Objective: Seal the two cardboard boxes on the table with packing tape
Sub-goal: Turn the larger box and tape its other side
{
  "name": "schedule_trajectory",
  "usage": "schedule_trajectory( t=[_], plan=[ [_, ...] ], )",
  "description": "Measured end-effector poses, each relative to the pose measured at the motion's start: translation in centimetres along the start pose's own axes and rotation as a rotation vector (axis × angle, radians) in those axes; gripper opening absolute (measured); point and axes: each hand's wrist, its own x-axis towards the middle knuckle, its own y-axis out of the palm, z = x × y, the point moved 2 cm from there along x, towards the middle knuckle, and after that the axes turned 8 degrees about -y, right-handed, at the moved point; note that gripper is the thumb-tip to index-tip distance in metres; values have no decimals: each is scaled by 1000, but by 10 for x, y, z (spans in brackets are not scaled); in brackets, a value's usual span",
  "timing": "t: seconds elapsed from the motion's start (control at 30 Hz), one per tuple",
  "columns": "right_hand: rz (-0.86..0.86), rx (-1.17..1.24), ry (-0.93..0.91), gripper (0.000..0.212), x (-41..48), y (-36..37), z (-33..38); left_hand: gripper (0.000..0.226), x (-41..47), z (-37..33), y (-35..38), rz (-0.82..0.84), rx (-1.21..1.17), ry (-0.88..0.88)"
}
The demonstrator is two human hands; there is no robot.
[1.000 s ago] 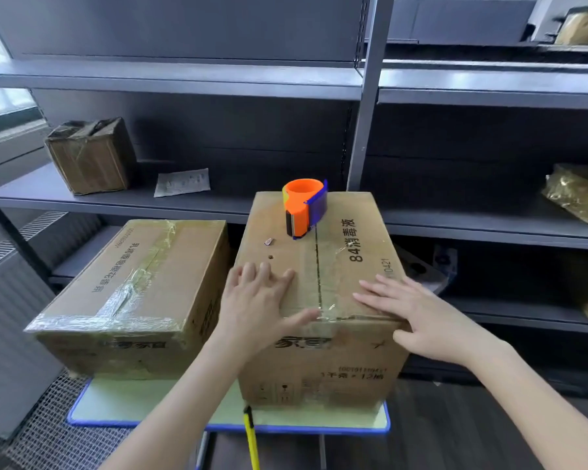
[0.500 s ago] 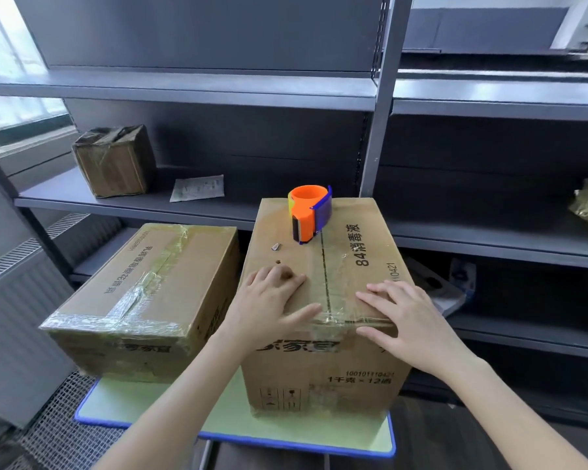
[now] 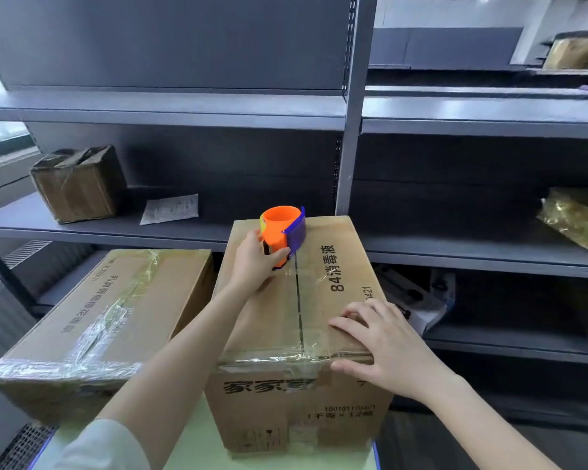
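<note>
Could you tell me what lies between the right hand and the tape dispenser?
Head view: only box top, its centre seam and black print; left hand grips the tape dispenser.

Taller brown box (image 3: 269,317) at centre frame, printed flaps shut, clear tape wrinkled across its near top edge, orange-and-blue tape dispenser (image 3: 282,235) upright at its far end in my left hand (image 3: 255,262), lower brown box (image 3: 92,317) just beside at lower left, seams under crinkled tape
</note>
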Motion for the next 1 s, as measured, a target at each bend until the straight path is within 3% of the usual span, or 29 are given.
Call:
schedule_trajectory(
  t=[0.13, 0.33, 0.47, 0.6, 0.73, 1.0],
  plan=[
    [6, 61, -11, 75, 10, -2, -2, 57, -1, -2, 0, -48, -44, 22],
    [-139, 54, 28, 44, 45, -10, -5, 50, -8, 5, -11, -45, -90, 46],
    [-184, -101, 52, 72, 77, -17, -1, 44, -26, 7, -26, -1, -154, 64],
    [-304, -241, -3, 83, 96, -28, 7, 37, -55, 0, -45, 140, -285, 63],
    [-508, -233, -99, 62, 96, -33, 13, 32, -79, -10, -61, 312, -366, 90],
    [-384, -91, -143, 38, 84, -47, 6, 44, -91, 5, -67, 592, -666, -57]
  ],
)
